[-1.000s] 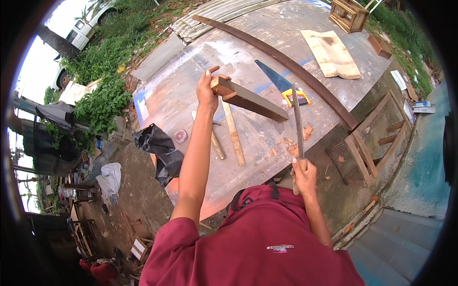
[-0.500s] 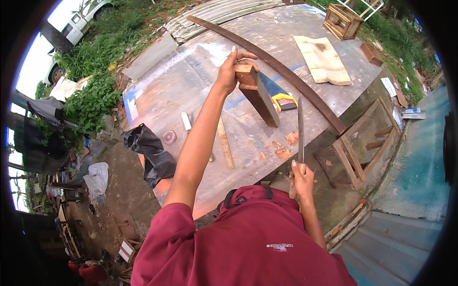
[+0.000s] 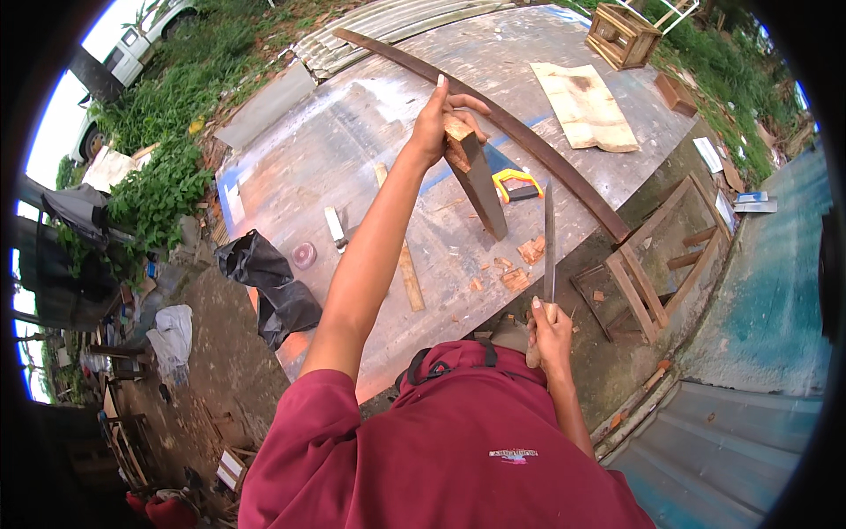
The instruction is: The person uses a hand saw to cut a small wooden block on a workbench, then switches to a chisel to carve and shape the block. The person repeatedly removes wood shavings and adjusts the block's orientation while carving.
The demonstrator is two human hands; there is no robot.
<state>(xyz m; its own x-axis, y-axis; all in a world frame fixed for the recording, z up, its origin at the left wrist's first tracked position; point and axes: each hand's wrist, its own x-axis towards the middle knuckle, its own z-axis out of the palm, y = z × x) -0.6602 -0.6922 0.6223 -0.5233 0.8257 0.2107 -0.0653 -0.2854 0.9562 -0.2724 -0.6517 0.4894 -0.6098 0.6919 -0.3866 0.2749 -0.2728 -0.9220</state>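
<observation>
My left hand (image 3: 438, 125) grips the upper end of a short, thick wooden block (image 3: 480, 189). The block stands tilted with its lower end on the table, and its top end looks rough and chipped. In my right hand (image 3: 551, 333), close to my body, is a long knife (image 3: 550, 256) held by its wooden handle, blade pointing up and away. The blade is to the right of the block and apart from it. Reddish wood chips (image 3: 515, 279) lie between them. Behind the block lies a handsaw (image 3: 518, 185) with a yellow and black handle, its blade partly hidden.
On the table (image 3: 352, 115) are a long dark wooden bar (image 3: 529, 145), a pale board (image 3: 584, 106), a thin wooden strip (image 3: 410, 280), a tape roll (image 3: 304, 256) and a black plastic bag (image 3: 269, 286). A wooden frame (image 3: 652, 286) leans at the right. A wooden crate (image 3: 621, 35) stands at the far right.
The view has shifted slightly. My left fingers have moved a little over the block's top, and the block has turned slightly. The knife remains raised in my right hand.
</observation>
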